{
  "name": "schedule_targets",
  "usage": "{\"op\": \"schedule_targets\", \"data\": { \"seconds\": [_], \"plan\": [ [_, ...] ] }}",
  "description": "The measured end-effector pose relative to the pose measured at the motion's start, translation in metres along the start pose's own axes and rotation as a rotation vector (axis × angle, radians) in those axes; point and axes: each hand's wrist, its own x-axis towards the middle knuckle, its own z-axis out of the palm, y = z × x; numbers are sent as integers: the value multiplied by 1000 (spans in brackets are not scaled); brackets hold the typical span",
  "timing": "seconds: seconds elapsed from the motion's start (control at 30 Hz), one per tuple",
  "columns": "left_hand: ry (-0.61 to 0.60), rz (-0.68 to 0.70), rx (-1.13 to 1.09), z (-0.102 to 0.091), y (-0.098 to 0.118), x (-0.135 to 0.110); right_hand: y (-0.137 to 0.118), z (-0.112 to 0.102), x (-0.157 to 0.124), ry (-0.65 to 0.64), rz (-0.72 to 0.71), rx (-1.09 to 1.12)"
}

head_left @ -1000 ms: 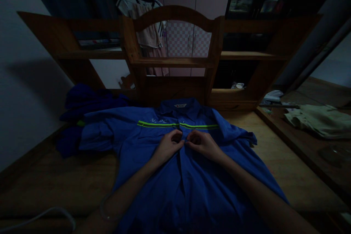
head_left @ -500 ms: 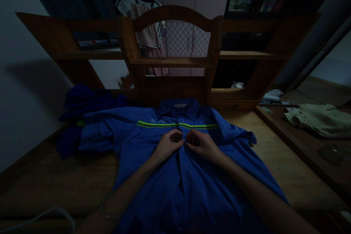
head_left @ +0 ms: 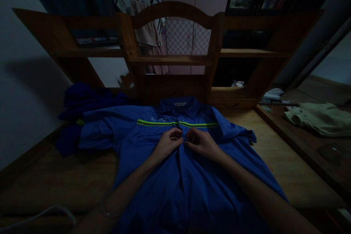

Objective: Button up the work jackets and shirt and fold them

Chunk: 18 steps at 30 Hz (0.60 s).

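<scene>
A blue work shirt [head_left: 153, 182] with a green reflective stripe across the chest lies front side up, its collar away from me. My left hand [head_left: 169, 143] pinches the front placket just below the stripe, thumb and fingers curled together. Close beside it, my right hand [head_left: 201, 142] grips the other edge of the same placket with bent fingers. The fingertips of both hands almost meet at the shirt's middle. Any button between them is too small and dark to make out.
Dark blue clothes [head_left: 82, 98] are heaped at the left of the wooden desk [head_left: 268, 131]. Behind the shirt stands a wooden shelf rack [head_left: 170, 60]. Light folded cloth [head_left: 318, 117] lies on a surface at the right. A white cable [head_left: 52, 210] curves at the lower left.
Both hands stay at the placket with hardly any finger movement. The view has tilted very slightly.
</scene>
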Motion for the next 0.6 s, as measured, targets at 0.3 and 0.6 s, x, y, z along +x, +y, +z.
{"op": "schedule_targets", "data": {
  "seconds": [0.3,0.6],
  "plan": [
    [-2,35,27,1,-2,0,1,0,-1,-11,-4,0],
    [-5,21,34,1,1,0,0,0,-1,-10,11,-5]
  ]
}}
